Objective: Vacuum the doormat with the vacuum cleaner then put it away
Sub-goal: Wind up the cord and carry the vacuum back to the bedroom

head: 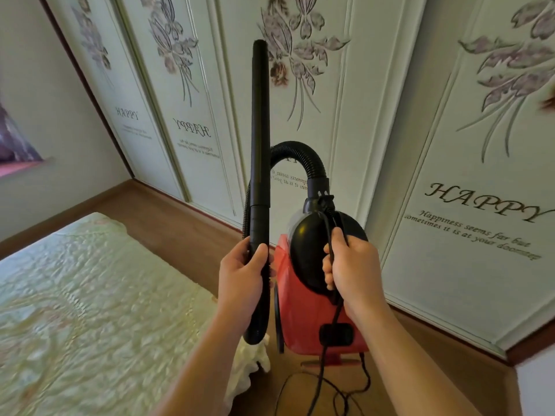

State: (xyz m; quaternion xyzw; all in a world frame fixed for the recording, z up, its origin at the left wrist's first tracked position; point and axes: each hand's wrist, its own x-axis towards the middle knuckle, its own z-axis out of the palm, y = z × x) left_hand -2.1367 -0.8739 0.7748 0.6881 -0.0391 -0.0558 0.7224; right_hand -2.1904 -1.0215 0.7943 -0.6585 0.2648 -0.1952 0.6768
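While the left hand (243,273) is wrapped tight around the lower part of the black tube (260,121), that tube stands upright and reaches well above both hands. The right hand (350,265) is closed on the black handle of the red vacuum cleaner (312,319), with the power cord (319,382) pinched under its fingers. The machine hangs just beside and below the right hand, clear of the wooden floor (186,223). A ribbed hose (303,154) arches from its top toward the tube. The cord trails down beneath the right wrist. A quilted bed (90,295) lies left of the left hand; painted wardrobe doors (450,175) stand beyond both hands.
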